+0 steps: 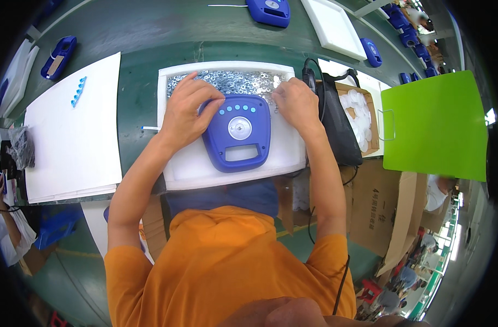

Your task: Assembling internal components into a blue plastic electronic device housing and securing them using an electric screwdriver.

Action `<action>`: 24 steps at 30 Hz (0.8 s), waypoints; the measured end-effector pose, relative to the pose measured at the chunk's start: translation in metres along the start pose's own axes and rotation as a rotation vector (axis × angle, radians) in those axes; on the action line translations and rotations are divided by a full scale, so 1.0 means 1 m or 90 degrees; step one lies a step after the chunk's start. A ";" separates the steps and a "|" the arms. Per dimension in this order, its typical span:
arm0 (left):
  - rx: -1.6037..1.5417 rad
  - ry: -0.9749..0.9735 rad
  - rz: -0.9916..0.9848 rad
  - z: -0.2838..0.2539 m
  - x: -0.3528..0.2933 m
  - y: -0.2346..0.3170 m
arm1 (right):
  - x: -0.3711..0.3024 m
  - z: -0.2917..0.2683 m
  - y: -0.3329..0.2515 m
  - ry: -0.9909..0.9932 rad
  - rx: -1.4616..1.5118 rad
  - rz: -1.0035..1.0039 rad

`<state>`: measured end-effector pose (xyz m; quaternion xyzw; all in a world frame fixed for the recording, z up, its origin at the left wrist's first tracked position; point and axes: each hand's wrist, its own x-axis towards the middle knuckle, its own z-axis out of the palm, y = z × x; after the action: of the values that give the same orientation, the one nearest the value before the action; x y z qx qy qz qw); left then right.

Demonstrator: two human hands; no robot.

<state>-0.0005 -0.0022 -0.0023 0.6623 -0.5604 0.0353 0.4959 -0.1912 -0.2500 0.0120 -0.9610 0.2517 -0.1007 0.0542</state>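
A blue plastic housing [248, 117] with a cut-out handle, a round silvery disc and a row of light-blue buttons lies flat on a white foam tray [183, 169]. At its upper left corner is my left hand [191, 109], thumb and forefinger pinched together over the edge; what they hold, if anything, is hidden. My right hand [298, 103] is closed in a pinch just right of the housing's upper corner, and I cannot make out anything in its fingertips. Many small shiny metal pieces [232, 82] lie spread in the tray's far part, beyond the housing.
A white board [77, 147] with a strip of light-blue buttons [79, 91] lies left. On the right are a black bag [341, 125], a carton of white discs [358, 114] and a green panel [434, 125]. More blue housings [269, 12] and a foam tray [336, 27] are farther away.
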 end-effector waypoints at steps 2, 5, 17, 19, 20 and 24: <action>-0.009 0.004 0.003 0.002 0.000 -0.001 | 0.001 -0.001 0.002 -0.007 -0.022 0.005; -0.015 0.001 0.012 0.001 -0.001 0.000 | -0.004 -0.005 -0.002 0.044 0.015 0.017; -0.037 -0.045 0.074 0.002 -0.003 0.013 | -0.062 -0.017 -0.081 0.202 0.195 -0.277; -0.027 -0.052 0.086 0.004 -0.003 0.012 | -0.064 -0.015 -0.082 0.177 0.167 -0.304; -0.019 -0.058 0.098 0.005 -0.003 0.011 | -0.064 -0.014 -0.081 0.178 0.168 -0.304; -0.008 -0.063 0.120 0.007 -0.004 0.013 | -0.065 -0.016 -0.078 0.174 0.144 -0.352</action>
<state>-0.0155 -0.0028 -0.0008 0.6044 -0.6443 0.0455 0.4664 -0.2131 -0.1505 0.0286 -0.9585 -0.0266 -0.2668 0.0972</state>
